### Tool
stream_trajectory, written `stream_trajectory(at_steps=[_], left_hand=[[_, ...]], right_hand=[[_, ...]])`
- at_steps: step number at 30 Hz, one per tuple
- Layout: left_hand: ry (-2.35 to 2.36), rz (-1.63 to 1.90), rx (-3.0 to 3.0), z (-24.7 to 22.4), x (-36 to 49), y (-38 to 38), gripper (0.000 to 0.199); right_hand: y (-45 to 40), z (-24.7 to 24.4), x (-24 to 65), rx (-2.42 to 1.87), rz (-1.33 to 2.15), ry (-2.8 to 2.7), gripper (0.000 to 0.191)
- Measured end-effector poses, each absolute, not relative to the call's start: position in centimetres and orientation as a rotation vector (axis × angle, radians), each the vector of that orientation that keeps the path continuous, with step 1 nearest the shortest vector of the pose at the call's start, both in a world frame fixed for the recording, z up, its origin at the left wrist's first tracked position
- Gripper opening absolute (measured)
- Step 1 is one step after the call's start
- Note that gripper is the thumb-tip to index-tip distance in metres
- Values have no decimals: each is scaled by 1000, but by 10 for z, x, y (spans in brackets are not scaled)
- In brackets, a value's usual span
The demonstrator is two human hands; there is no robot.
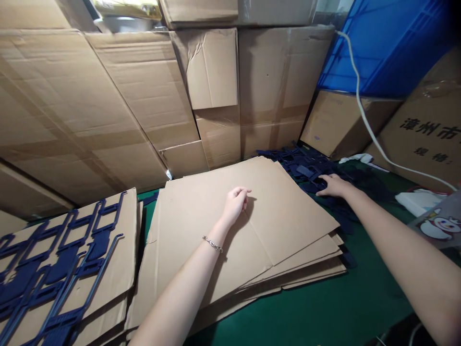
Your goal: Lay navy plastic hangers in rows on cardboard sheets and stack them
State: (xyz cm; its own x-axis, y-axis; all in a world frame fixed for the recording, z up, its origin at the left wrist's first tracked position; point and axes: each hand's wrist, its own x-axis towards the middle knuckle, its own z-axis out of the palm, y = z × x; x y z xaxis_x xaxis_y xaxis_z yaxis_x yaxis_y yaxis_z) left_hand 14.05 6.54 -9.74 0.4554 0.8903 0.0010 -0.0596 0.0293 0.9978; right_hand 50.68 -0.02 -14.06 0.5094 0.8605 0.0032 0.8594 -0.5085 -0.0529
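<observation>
My left hand (236,202) is just above the top sheet of a stack of flat cardboard (281,211), its fingers curled in and nothing visible in them. A chain bracelet (212,243) circles that wrist. At the right, my right hand (333,186) reaches to a heap of dark blue plastic parts (302,166) behind the stack's right edge. Its thumb and fingers are apart, with the fingertips at the parts. On a second cardboard stack (118,283) at the left lie several dark blue plastic frames (97,240) with long thin arms, set out in rows.
Large cardboard boxes (126,96) form a wall behind the green table (306,312). A blue crate (382,48) rests on a carton (334,120) at the back right. A white cable (363,115) hangs down there. A printed plastic bag (439,223) lies at the right edge.
</observation>
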Motion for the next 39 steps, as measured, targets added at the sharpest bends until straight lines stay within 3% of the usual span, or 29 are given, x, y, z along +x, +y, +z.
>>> stream_trajectory(at_steps=[4,12,22,29,34,39], left_hand=[[827,873,1332,-97,141,64,13],[827,871,1320,-96,141,64,14],[758,892,1200,-100,140,69,10],[693,983,961,-98,134,76,12],[728,1143,828,-98,120,99,28],[857,1389,906,-106,102,117,23]], right_hand=[[-2,-139,482,-2875,8,-1439,43],[-3,-122,454,-2940,-195,-1380,38],[10,-52,435,-2450,-444,-1427,36],[8,-14,350,-2066,-694,-1678,35],[10,-40,261,-1798,-662,-2263,21],[14,-77,219,-1738,-493,-2359,26]])
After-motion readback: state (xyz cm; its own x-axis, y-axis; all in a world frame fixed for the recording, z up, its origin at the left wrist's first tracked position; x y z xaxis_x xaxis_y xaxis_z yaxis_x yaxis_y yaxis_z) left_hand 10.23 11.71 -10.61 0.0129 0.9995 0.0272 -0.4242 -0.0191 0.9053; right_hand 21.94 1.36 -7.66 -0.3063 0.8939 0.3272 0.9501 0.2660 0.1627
